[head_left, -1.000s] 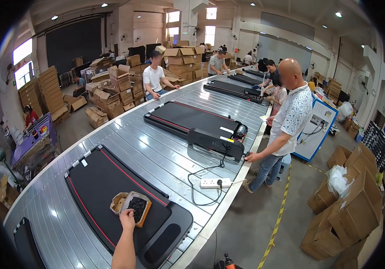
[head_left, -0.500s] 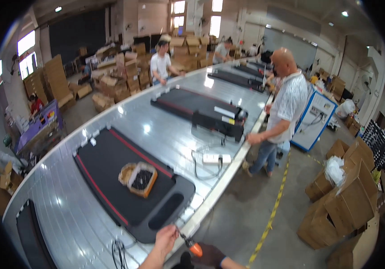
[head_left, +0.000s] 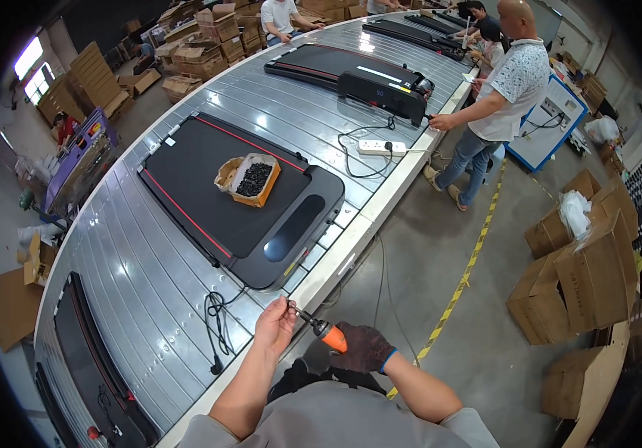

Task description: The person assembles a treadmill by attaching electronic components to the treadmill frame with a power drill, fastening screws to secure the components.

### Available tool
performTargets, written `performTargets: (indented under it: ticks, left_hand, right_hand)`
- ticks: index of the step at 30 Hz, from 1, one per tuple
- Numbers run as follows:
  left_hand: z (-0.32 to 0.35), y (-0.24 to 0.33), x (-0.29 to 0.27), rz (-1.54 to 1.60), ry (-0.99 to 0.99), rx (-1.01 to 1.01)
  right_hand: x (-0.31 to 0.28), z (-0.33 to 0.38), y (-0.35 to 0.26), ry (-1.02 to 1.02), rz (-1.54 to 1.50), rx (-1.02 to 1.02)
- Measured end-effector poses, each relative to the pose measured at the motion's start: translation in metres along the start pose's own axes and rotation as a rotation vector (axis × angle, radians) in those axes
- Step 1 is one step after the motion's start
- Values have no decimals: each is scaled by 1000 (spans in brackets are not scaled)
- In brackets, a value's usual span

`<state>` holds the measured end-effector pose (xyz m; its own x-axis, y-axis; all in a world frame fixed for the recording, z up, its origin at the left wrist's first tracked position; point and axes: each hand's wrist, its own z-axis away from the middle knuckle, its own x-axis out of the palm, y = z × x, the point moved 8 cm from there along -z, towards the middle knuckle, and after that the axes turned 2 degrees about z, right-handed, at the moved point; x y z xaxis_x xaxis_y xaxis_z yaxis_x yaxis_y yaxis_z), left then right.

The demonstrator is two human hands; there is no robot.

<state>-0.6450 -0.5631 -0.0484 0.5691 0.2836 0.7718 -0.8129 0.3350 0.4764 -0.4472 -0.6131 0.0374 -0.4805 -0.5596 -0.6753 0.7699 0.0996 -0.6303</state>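
Note:
My right hand [head_left: 363, 348], in a dark glove, is wrapped round an orange and black power screwdriver [head_left: 333, 337] pointing up and left. My bare left hand [head_left: 277, 325] has its fingers pinched at the tip of the bit; whatever small thing they hold is too small to make out. Both hands are just in front of the table's near edge. Beyond them a black walking treadmill [head_left: 194, 190] with red side stripes lies flat on the table. On its belt stands a torn-open yellow and white carton [head_left: 261, 196] full of small black pieces that look like screws.
A coiled black power cord [head_left: 217, 313] lies left of my hands on the slatted metal table [head_left: 141, 299]. Farther along are a white power strip [head_left: 382, 147] and another treadmill [head_left: 328, 66]. A co-worker [head_left: 511, 89] stands at the table's right side. Cardboard boxes [head_left: 590, 276] stand at right.
The view has tilted downward, so my forearms and the whole screwdriver now show. Both hands stay together at the bit. The co-worker's hand remains at the table edge near the farther treadmill.

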Motion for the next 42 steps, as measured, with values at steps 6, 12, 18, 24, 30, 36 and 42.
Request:
performTargets:
  ticks: [6, 12, 18, 24, 30, 36, 42]
  left_hand:
    - [124, 35, -40, -284, 20, 57]
    - [167, 149, -80, -641, -7, -37]
    - [65, 231, -210, -328, 8, -56]
    - [-68, 267, -289, -665, 203, -158]
    - [-183, 249, -385, -1038, 82, -296]
    - [-231, 246, -407, -1037, -31, -338]
    - [-244, 255, -409, -999, -56, -336]
  right_hand:
    - [69, 64, -59, -50, -136, -299]
    - [134, 19, -157, 43, -152, -441]
    - [290, -146, -180, 121, -326, -256]
    - [365, -273, -251, 175, -1178, 224]
    - [433, -396, -240, 640, -1114, 298]
    - [479, -454, -216, 758, -1101, 462]
    - [472, -471, -215, 782, -925, 489]
